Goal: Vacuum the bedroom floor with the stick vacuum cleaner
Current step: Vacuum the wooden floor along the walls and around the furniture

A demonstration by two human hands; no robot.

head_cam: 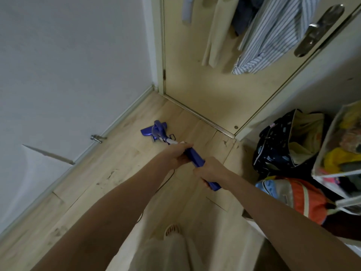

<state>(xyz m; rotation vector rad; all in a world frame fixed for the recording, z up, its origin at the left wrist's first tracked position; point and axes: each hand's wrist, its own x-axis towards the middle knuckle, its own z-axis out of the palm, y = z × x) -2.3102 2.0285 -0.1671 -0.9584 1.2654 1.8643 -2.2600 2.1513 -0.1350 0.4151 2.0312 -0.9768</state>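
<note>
I am mid-sweep: both hands are clamped on the blue stick vacuum cleaner (195, 154), left hand (180, 154) ahead of right hand (208, 170). Its head sits on the wooden floor (121, 153) near the door (205, 85). Next, I judge, steer toward the wall edge.

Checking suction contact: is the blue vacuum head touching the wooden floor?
Cannot tell. The head view shows the blue vacuum head low over the wooden floor, contact unclear.
</note>
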